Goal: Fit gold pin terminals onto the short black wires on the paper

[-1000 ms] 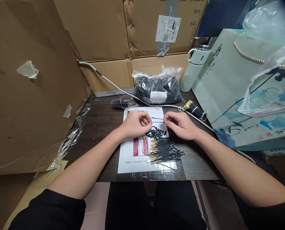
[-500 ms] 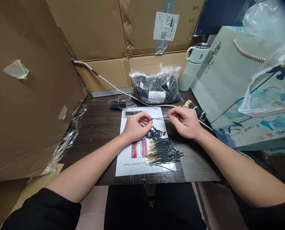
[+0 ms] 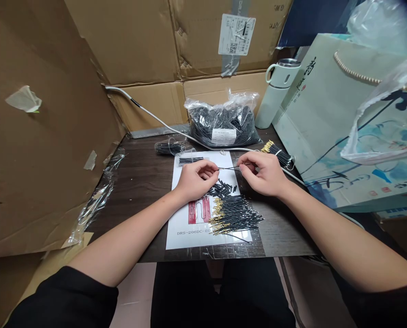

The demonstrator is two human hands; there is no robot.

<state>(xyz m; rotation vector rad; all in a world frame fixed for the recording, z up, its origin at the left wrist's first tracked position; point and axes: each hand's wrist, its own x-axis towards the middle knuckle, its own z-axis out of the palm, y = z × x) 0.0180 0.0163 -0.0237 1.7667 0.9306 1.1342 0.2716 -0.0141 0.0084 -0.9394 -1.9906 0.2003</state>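
Desk (image 3: 141, 182), dark wood grain, walled in by cardboard boxes (image 3: 131, 41). Paper gift bag (image 3: 329, 118) leans at the right edge, pale flask (image 3: 275, 93) behind it. Clear bag of black parts (image 3: 224, 125) at the back, grey cable (image 3: 155, 119) running past it.

White sheet (image 3: 181, 225) lies centre. On it: 1 loose pile of black wires with gold tips (image 3: 234, 215), tips mostly pointing left; 1 small heap of short black sleeves (image 3: 221, 188) just above it. A second, banded bundle (image 3: 279, 156) sits near the right hand.

Left hand (image 3: 193, 180) curled, thumb and forefinger pinching 1 end of a single thin wire (image 3: 228, 168). Right hand (image 3: 263, 173) pinching the other end. Wire is held level above the sheet, between the 2 hands. I cannot tell whether a sleeve is on it.

Risks, as I judge them:
1. Both wrists hover over the loose pile; a dropped forearm would scatter wires off the sheet.
2. Thin wire under 2 pinches could kink if the hands pull unevenly.
3. Sleeves are tiny; a slip would lose 1 on the dark desk.
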